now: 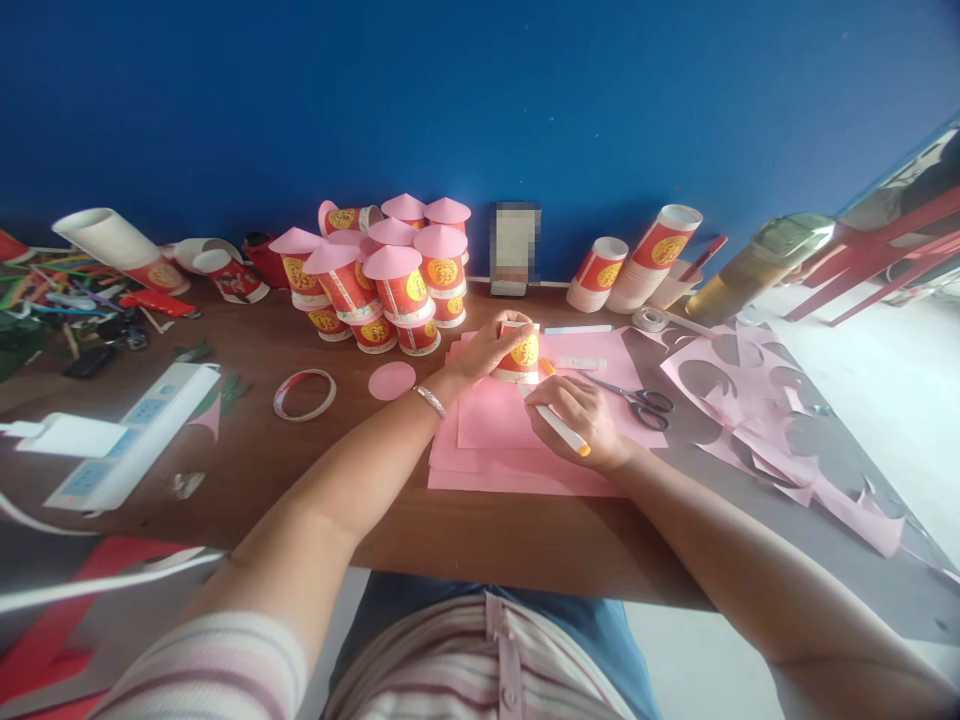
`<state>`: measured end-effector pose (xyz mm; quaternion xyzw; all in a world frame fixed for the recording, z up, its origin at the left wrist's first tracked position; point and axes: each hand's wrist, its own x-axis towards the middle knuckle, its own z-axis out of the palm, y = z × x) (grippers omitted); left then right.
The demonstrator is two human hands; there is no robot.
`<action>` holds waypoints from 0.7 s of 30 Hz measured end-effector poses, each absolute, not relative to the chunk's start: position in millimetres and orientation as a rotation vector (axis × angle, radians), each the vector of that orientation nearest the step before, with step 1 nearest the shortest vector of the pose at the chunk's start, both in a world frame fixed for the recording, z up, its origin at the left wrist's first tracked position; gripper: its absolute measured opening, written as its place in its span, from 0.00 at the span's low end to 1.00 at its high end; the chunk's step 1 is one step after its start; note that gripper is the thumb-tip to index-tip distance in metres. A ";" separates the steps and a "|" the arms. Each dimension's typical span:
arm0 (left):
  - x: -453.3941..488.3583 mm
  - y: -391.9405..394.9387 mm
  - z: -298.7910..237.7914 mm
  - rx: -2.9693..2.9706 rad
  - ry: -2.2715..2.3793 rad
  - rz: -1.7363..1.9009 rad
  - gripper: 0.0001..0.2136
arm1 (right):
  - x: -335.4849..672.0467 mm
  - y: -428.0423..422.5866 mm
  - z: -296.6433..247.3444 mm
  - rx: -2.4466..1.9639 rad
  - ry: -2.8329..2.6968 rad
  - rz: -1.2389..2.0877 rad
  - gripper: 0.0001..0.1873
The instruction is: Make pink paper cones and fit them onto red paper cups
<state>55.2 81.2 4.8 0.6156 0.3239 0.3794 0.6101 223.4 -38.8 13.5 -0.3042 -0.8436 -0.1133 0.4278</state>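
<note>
A red and white paper cup with a yellow emblem stands on the pink paper sheets. My left hand is wrapped round its left side and top. In my right hand is a marker pen, white with an orange end, its front end close to the cup's lower edge. Whether its tip touches the cup I cannot tell. Just beyond my right hand lie an orange pen cap, a clear tube and open scissors. A pink paper circle lies left of the sheets.
Several stacked cups with pink cone tops stand at the back. Left are a tape roll and a power strip. Right are cup stacks, pink paper scraps and a gold bottle. A phone leans against the wall.
</note>
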 end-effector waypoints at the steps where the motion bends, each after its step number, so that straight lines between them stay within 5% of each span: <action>1: 56.0 84.0 0.9 1.391 0.725 0.898 0.22 | 223.8 -38.7 13.6 -0.763 -2.109 -0.283 0.12; 21: 54.1 81.4 6.3 1.097 0.593 0.882 0.18 | 220.3 -39.2 14.9 -0.726 -2.126 -0.104 0.10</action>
